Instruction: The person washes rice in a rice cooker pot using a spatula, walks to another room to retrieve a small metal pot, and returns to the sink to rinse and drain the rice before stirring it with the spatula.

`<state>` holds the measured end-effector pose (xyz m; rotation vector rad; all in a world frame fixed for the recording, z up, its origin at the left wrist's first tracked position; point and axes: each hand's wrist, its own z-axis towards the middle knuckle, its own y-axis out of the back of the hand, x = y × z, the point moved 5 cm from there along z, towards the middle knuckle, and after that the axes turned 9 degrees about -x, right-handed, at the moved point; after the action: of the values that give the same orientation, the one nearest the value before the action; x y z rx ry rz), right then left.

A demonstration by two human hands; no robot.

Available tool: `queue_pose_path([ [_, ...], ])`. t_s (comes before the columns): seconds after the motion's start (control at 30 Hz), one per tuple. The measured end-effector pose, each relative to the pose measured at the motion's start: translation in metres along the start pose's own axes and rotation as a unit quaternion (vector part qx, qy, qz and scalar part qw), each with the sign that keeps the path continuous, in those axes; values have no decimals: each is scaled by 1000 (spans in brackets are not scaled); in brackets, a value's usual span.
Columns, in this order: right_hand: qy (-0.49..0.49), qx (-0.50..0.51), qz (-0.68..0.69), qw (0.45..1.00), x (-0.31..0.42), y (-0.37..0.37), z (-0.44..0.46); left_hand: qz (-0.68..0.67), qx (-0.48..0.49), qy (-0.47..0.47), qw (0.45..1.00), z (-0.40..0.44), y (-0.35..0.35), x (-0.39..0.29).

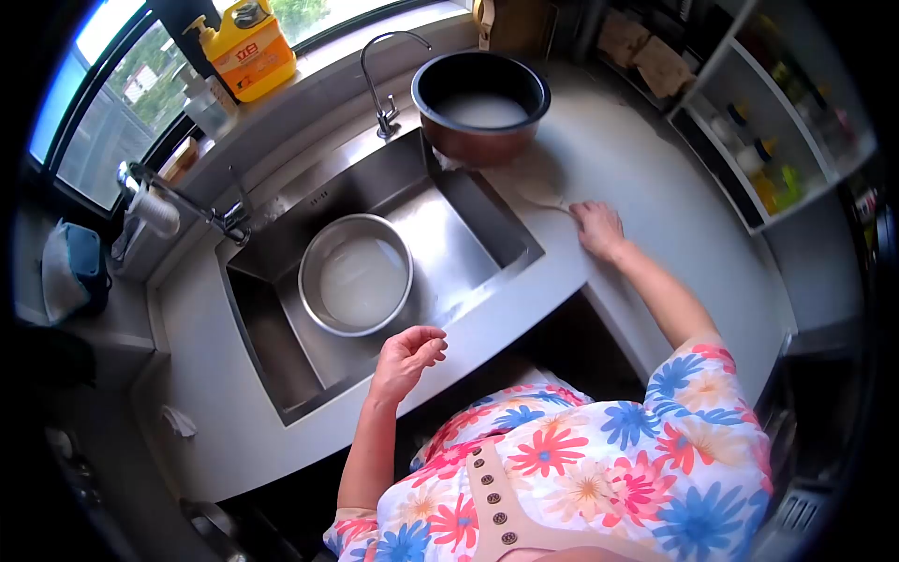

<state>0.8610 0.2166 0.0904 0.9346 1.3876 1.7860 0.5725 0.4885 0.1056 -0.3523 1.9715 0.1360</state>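
We are standing at a pale countertop [693,220] that is wrapping around a steel sink [314,375] under a bright window [122,80]. In the sink a round metal bowl [304,290] is sitting upright, holding cloudy whitish liquid. A dark-lined, reddish-brown pot [482,140] is standing at the sink's back right corner, also holding something whitish.

Our left hand [408,363] is hovering near the sink's front edge, fingers loosely curled and apparently gripping nothing. Our right hand [597,228] is resting on the counter, fingers bent and touching the handle end of a pale spoon-like utensil [541,194], which is lying beside the pot (how tightly they are closing, we cannot tell).

A slim curved tap [366,75] is rising behind the sink; a thicker faucet [229,220] is standing to the left. A yellow pump bottle [248,56] is occupying the windowsill, and white shelves [785,89] on the right are holding small bottles.
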Motion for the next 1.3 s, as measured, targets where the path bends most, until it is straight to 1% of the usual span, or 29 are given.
queue_pose_path([
  [0.1,19,79,5,997,-1,7,17,-25,-19,0,1000,29,-17,-25],
  [0.2,29,44,92,994,-15,11,20,-42,-28,17,999,55,-27,-34],
  [0.27,9,20,147,989,-34,29,23,-51,-21,22,998,69,-29,-42],
  [0.37,-21,-44,204,978,-88,52,36,-46,-26,6,999,88,-31,-66],
  [0.43,-58,-109,339,933,-116,82,75,-33,-23,-23,999,104,-32,-85],
  [0.5,-87,-98,343,930,-68,152,123,-26,-20,-42,999,121,-33,-107],
  [0.57,-2,-50,311,949,-29,173,170,-24,-31,-65,997,143,-36,-124],
  [0.63,37,51,210,976,11,163,214,-24,-47,-69,996,162,-41,-144],
  [0.67,135,18,130,982,26,148,235,-19,-56,-64,996,171,-43,-151],
  [0.7,231,-16,47,972,42,130,251,-14,-65,-59,996,180,-45,-158],
  [0.77,240,54,-52,968,73,104,275,-11,-75,-49,996,198,-48,-166],
  [0.83,266,76,-145,950,90,78,293,-14,-79,-39,996,214,-50,-168],
  [0.87,261,93,-170,946,95,71,295,-23,-87,-41,995,218,-51,-170],
  [0.97,272,157,-157,936,104,69,283,-58,-92,-53,993,227,-52,-167],
  [1.03,272,219,-120,929,101,72,271,-77,-98,-47,991,230,-52,-165],
  [1.1,299,275,-107,907,99,72,265,-93,-100,-43,990,233,-53,-163],
  [1.2,305,341,-39,888,100,68,256,-110,-97,-38,988,233,-52,-160],
  [1.3,279,387,41,878,102,73,254,-117,-91,-39,988,233,-52,-158],
])
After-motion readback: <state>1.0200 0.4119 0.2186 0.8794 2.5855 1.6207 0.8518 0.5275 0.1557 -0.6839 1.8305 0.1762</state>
